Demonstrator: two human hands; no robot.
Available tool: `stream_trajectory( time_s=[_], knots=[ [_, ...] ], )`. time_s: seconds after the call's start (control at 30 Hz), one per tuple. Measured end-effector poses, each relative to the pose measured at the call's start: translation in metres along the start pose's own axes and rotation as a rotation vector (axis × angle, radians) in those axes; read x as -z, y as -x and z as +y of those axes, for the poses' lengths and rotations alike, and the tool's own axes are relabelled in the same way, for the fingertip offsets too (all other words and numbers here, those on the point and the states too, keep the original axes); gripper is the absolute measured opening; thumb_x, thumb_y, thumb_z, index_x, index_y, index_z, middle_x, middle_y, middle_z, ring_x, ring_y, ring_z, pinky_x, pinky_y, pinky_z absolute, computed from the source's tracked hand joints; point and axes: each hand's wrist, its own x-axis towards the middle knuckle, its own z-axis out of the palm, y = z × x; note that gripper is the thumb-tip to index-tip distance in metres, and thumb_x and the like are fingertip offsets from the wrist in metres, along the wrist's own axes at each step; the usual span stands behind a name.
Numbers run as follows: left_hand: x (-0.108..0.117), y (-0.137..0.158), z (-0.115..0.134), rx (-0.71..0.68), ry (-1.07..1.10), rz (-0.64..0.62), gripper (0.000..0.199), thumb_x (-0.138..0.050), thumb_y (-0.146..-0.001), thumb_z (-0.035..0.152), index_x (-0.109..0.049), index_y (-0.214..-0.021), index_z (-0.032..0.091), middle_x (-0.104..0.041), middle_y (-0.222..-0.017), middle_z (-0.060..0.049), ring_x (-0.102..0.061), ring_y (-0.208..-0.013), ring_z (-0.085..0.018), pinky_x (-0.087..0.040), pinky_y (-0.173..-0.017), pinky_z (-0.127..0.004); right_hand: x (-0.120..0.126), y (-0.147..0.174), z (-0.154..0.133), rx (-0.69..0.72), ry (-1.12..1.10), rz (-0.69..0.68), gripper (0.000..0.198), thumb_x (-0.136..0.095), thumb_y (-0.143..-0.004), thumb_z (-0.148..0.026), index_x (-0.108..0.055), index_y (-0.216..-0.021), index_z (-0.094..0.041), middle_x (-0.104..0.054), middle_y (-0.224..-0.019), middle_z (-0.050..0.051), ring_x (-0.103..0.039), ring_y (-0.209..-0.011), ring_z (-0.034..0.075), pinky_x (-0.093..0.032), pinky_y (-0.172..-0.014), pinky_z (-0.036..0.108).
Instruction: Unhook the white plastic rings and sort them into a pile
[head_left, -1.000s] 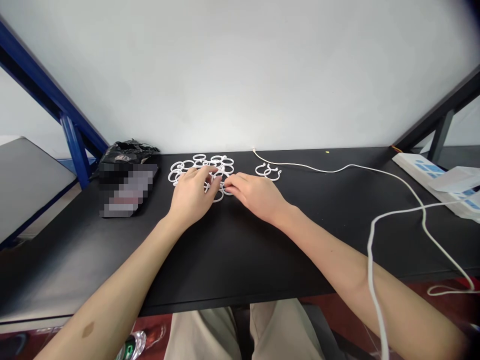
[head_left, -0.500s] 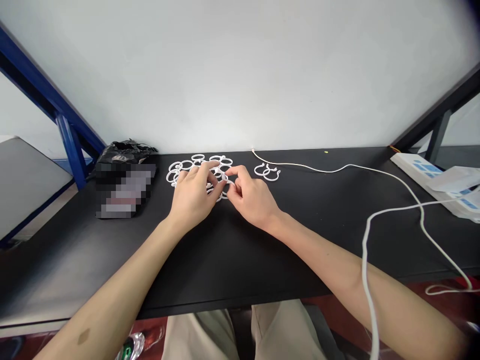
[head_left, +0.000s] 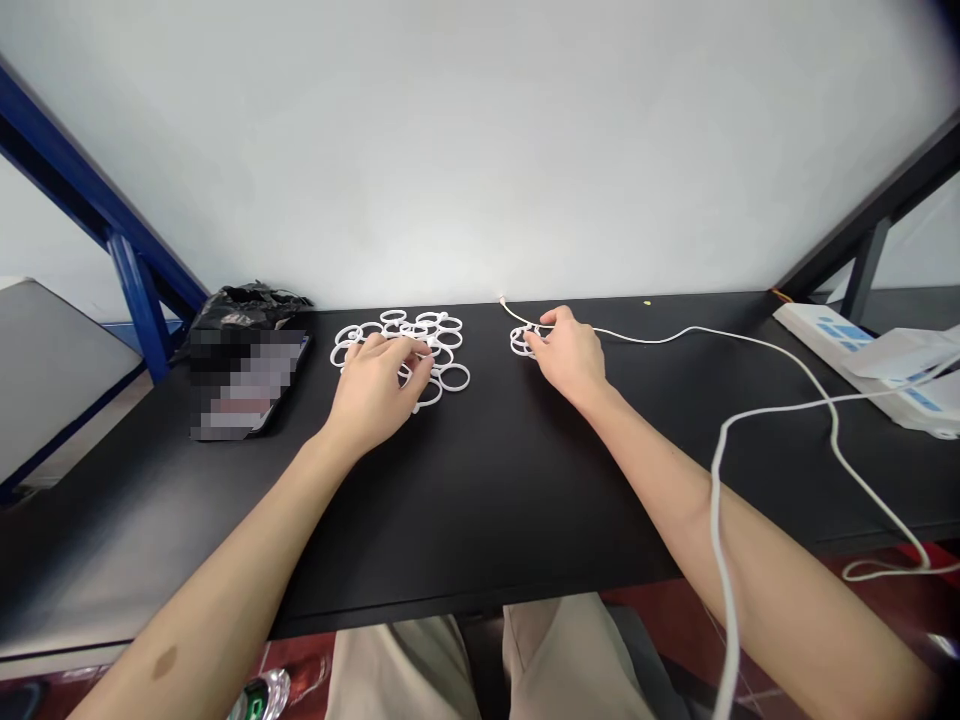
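Many thin white plastic rings with small knobs [head_left: 454,377] lie in an overlapping heap on the black table. My left hand [head_left: 379,385] rests over the near part of this heap, its fingers curved and its thumb a little apart from the index finger. No ring shows clearly in its grip, and its fingers hide part of the heap. Farther right, my right hand [head_left: 571,355] pinches a white ring [head_left: 520,340] between thumb and index finger, low over a small group of rings. The hand partly covers that group.
A blurred-out dark flat object [head_left: 251,385] and a crumpled black bag [head_left: 251,300] lie at the left. A white cable [head_left: 652,342] runs from the back edge past my right arm. A white power strip [head_left: 862,365] sits at the far right.
My right hand has moved right, away from my left hand, to the small group of rings. My left hand has stayed over the heap, dropping slightly.
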Motion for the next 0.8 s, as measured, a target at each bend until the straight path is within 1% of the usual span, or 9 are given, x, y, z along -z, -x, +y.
stream_trajectory(
  time_s=[0.07, 0.13, 0.2, 0.27, 0.33, 0.47, 0.57, 0.7, 0.8],
  knots=[
    [0.0, 0.001, 0.003, -0.018, -0.002, -0.011, 0.019, -0.048, -0.094, 0.033, -0.064, -0.095, 0.023, -0.071, -0.086, -0.002, -0.056, -0.087, -0.023, -0.04, -0.085, -0.041, -0.003, 0.005, -0.003, 0.086, -0.033, 0.0, 0.03, -0.055, -0.092, -0.036, -0.058, -0.116, -0.02, -0.071, -0.086, 0.007, -0.066, -0.083, 0.024, -0.042, -0.068, 0.032],
    [-0.001, 0.001, 0.004, -0.023, -0.003, -0.019, 0.019, -0.048, -0.094, 0.032, -0.065, -0.094, 0.023, -0.071, -0.085, -0.002, -0.055, -0.087, -0.023, -0.04, -0.084, -0.041, -0.006, 0.016, -0.013, 0.284, -0.07, -0.05, 0.024, -0.048, -0.096, -0.034, -0.061, -0.112, -0.022, -0.071, -0.087, 0.005, -0.065, -0.08, 0.02, -0.043, -0.07, 0.031],
    [-0.002, 0.001, 0.004, -0.027, 0.002, -0.028, 0.019, -0.048, -0.094, 0.031, -0.065, -0.093, 0.023, -0.071, -0.085, -0.003, -0.055, -0.086, -0.023, -0.04, -0.082, -0.04, -0.011, 0.03, -0.026, 0.468, -0.088, -0.118, 0.024, -0.047, -0.097, -0.033, -0.063, -0.111, -0.022, -0.07, -0.093, 0.004, -0.064, -0.085, 0.018, -0.043, -0.072, 0.029],
    [-0.003, 0.001, 0.003, -0.036, 0.008, -0.037, 0.02, -0.048, -0.094, 0.03, -0.066, -0.092, 0.023, -0.071, -0.085, -0.003, -0.054, -0.085, -0.023, -0.04, -0.081, -0.039, -0.015, 0.041, -0.038, 0.554, -0.059, -0.169, 0.027, -0.048, -0.096, -0.037, -0.063, -0.114, -0.023, -0.069, -0.1, 0.005, -0.064, -0.085, 0.018, -0.042, -0.067, 0.028],
    [-0.005, 0.001, 0.003, -0.042, 0.008, -0.046, 0.02, -0.048, -0.094, 0.03, -0.066, -0.092, 0.022, -0.071, -0.084, -0.003, -0.054, -0.085, -0.023, -0.04, -0.082, -0.04, -0.019, 0.047, -0.045, 0.542, -0.036, -0.205, 0.025, -0.051, -0.095, -0.039, -0.065, -0.108, -0.023, -0.069, -0.098, 0.005, -0.063, -0.082, 0.018, -0.04, -0.062, 0.028],
    [-0.005, 0.002, 0.006, -0.037, 0.011, -0.051, 0.02, -0.048, -0.094, 0.03, -0.067, -0.092, 0.022, -0.071, -0.085, -0.003, -0.054, -0.087, -0.024, -0.04, -0.085, -0.041, -0.021, 0.046, -0.045, 0.403, -0.069, -0.292, 0.012, -0.059, -0.087, -0.034, -0.064, -0.084, -0.023, -0.069, -0.083, 0.001, -0.061, -0.069, 0.015, -0.038, -0.058, 0.028],
    [-0.004, 0.002, 0.007, -0.031, 0.023, -0.051, 0.019, -0.05, -0.093, 0.032, -0.067, -0.092, 0.023, -0.071, -0.084, -0.003, -0.053, -0.086, -0.023, -0.041, -0.085, -0.041, -0.017, 0.047, -0.042, 0.344, -0.119, -0.287, 0.011, -0.06, -0.083, -0.031, -0.06, -0.077, -0.022, -0.068, -0.074, 0.0, -0.059, -0.063, 0.015, -0.037, -0.056, 0.028],
    [-0.002, 0.003, 0.009, -0.036, 0.032, -0.073, 0.018, -0.056, -0.09, 0.038, -0.066, -0.098, 0.024, -0.071, -0.083, -0.001, -0.054, -0.089, -0.024, -0.04, -0.088, -0.042, -0.012, 0.054, -0.044, 0.395, -0.31, -0.215, 0.011, -0.055, -0.084, -0.028, -0.052, -0.077, -0.021, -0.064, -0.067, -0.003, -0.057, -0.06, 0.012, -0.039, -0.057, 0.026],
    [-0.001, 0.004, 0.01, -0.062, 0.033, -0.077, 0.017, -0.057, -0.089, 0.033, -0.065, -0.101, 0.024, -0.071, -0.083, -0.001, -0.055, -0.09, -0.024, -0.039, -0.088, -0.042, -0.011, 0.061, -0.05, 0.483, -0.426, -0.201, 0.006, -0.053, -0.086, -0.025, -0.051, -0.082, -0.021, -0.063, -0.069, -0.003, -0.056, -0.06, 0.011, -0.039, -0.058, 0.024]
  ],
)
